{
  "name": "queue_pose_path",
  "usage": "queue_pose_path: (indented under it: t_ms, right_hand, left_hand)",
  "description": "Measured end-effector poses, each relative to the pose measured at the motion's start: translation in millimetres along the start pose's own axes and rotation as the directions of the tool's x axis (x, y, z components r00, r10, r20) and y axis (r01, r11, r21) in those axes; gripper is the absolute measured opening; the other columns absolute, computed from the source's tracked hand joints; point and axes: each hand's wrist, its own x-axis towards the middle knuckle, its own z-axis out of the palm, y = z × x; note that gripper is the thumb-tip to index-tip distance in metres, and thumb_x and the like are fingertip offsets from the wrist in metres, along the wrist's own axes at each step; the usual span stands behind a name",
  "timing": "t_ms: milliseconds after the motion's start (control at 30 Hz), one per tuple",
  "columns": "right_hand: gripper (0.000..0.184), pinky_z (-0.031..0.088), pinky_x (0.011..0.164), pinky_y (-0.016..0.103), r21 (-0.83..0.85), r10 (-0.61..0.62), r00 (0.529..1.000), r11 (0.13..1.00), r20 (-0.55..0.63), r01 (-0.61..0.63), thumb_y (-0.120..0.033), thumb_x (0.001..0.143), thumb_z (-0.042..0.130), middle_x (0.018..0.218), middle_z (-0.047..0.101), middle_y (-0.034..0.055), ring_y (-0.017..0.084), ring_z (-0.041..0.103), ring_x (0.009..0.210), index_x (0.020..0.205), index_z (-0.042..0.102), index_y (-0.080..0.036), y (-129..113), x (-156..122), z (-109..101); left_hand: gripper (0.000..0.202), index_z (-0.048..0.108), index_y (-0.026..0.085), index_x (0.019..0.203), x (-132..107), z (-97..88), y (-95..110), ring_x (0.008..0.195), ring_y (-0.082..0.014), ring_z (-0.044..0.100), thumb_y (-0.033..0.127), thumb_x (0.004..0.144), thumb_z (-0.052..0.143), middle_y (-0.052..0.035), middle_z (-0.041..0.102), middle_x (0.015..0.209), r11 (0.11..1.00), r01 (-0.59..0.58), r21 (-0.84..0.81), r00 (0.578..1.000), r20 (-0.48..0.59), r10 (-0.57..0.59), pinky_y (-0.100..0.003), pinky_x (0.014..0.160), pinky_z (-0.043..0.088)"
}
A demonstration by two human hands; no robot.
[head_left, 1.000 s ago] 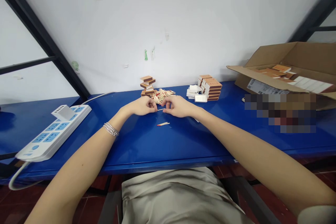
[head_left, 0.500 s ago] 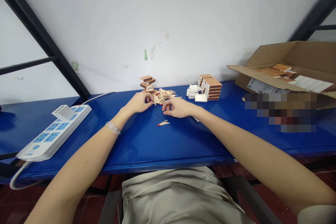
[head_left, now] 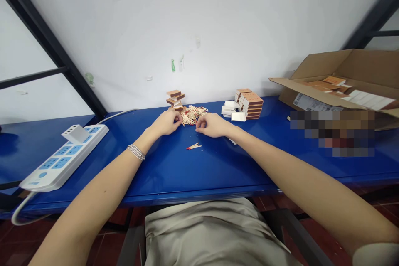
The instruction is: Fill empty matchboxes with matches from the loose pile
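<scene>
**A:** Hands?

**B:** Left hand [head_left: 166, 124] at the left edge of the match pile [head_left: 193, 115], fingers curled, tips down at the matches. Right hand [head_left: 212, 126] just in front of the pile, fingers also curled. Can't tell if either pinches anything.

**A:** Pile location?

**B:** Mid blue desk [head_left: 199, 174], just beside a crisscross matchbox tower [head_left: 174, 99].

**A:** Rest?

**B:** A few red-tipped matches [head_left: 193, 146] lie apart, nearer the person. Neat matchbox stack [head_left: 252, 104] and white trays [head_left: 231, 110] right of the pile. Cardboard box [head_left: 330, 75] far right, power strip [head_left: 62, 158] far left.
</scene>
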Motion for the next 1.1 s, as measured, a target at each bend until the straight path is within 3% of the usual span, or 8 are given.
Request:
queue_pose_path:
  t_ms: [667,900,1100]
  right_hand:
    - [0.014,0.044,0.063,0.024,-0.03,0.057,0.998,0.998,-0.032,-0.058,-0.029,0.073,0.067,0.075,0.07,0.0034,0.015,0.062,0.069,0.081,0.071,-0.018,4.1,1.3,0.5]
    - [0.014,0.041,0.062,0.023,0.044,-0.005,0.993,0.999,-0.114,0.01,-0.029,0.075,0.065,0.075,0.069,0.0015,0.012,0.06,0.066,0.083,0.07,-0.019,3.6,1.9,4.9]
    - [0.014,0.041,0.065,0.021,0.07,-0.092,0.979,0.992,-0.18,0.107,-0.023,0.079,0.06,0.078,0.07,0.0016,0.011,0.059,0.066,0.087,0.069,-0.017,0.0,2.4,12.5]
  left_hand:
    - [0.009,0.063,0.016,0.078,-0.1,2.8,-0.9,0.082,-0.0198,0.053,0.02,0.078,0.055,-0.0078,0.057,0.089,0.999,-0.032,-0.027,0.999,0.039,0.033,-0.033,0.076,0.045]
    - [0.009,0.065,0.016,0.079,-2.1,-6.9,2.5,0.07,-0.0153,0.052,0.021,0.076,0.058,-0.0047,0.058,0.081,0.99,-0.063,-0.125,0.994,0.078,0.073,-0.03,0.07,0.044]
    - [0.014,0.065,0.015,0.085,-4.5,-9.1,13.8,0.067,-0.0126,0.05,0.024,0.077,0.058,-0.0054,0.057,0.087,0.969,-0.141,-0.201,0.98,0.11,0.166,-0.028,0.065,0.044]
